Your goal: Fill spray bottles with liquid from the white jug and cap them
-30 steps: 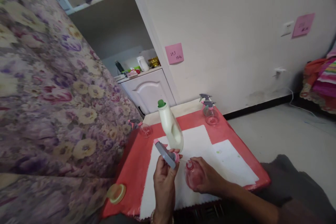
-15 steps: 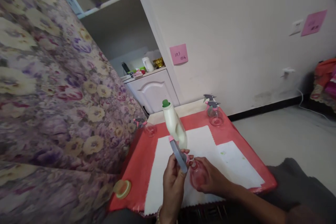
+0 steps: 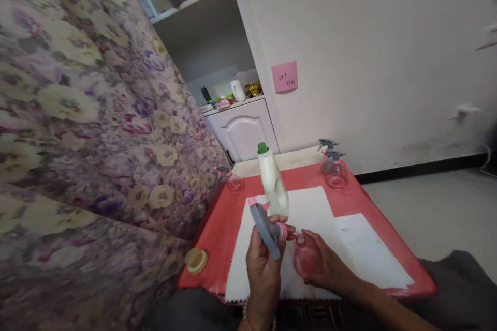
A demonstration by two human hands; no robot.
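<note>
My left hand (image 3: 264, 264) is closed around a grey trigger spray head with a pink collar (image 3: 266, 221), held tilted just above the table. My right hand (image 3: 324, 265) grips a small clear pink spray bottle body (image 3: 302, 260) standing on the white cloth (image 3: 310, 217), its open neck close to the spray head's collar. Just behind my hands stands a white detergent bottle with a green cap (image 3: 272, 184).
The low red table (image 3: 225, 222) bears two more pink spray bottles, one at the back left (image 3: 234, 182) and one at the back right (image 3: 334, 171), and a round green-rimmed lid (image 3: 196, 260) at the left front. A floral sofa rises at left; a white cabinet (image 3: 244, 129) stands behind.
The view has swung so everything sits further right. My left hand has brought the spray head nearer the bottle neck held by my right hand.
</note>
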